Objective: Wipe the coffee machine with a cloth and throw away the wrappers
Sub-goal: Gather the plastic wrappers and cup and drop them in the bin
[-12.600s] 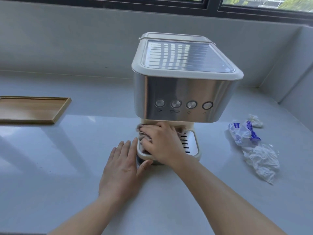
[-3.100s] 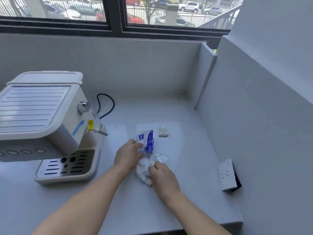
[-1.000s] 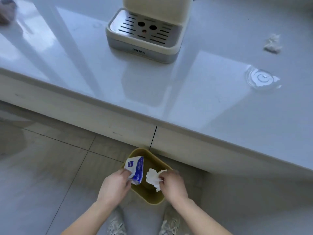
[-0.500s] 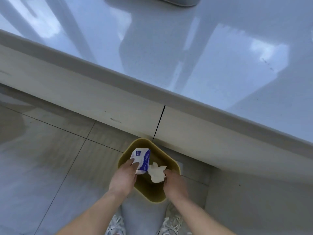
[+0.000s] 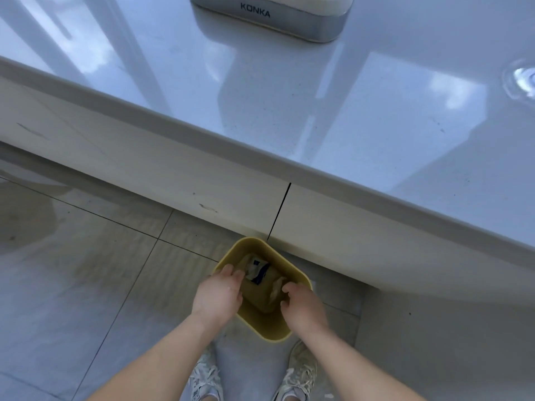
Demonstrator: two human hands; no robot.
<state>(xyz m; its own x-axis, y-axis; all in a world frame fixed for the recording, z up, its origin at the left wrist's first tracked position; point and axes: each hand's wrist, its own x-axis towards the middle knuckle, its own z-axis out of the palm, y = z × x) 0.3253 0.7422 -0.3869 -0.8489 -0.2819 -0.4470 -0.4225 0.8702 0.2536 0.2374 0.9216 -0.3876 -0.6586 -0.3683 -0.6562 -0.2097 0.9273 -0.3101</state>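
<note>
A yellow bin [image 5: 274, 331] stands on the floor against the counter base. Inside it lie a blue-and-white wrapper [image 5: 258, 271] and a crumpled white wrapper [image 5: 275, 289]. My left hand [image 5: 218, 293] hovers over the bin's left rim, fingers loosely apart, holding nothing. My right hand [image 5: 302, 306] hovers over the right rim, fingers curled, also holding nothing. Only the base of the coffee machine [image 5: 272, 15], marked KONKA, shows at the top edge on the counter. The cloth is out of view.
The glossy grey counter [image 5: 318, 111] runs diagonally above the bin, its front edge overhanging the cabinet fronts. A clear round plastic piece [image 5: 521, 82] lies at the counter's right edge. The floor is tiled; my two white shoes [image 5: 295, 377] stand just behind the bin.
Both wrappers have left my hands and dropped into the bin. My hands have spread apart over the rim. The view has shifted so the coffee machine's base shows again.
</note>
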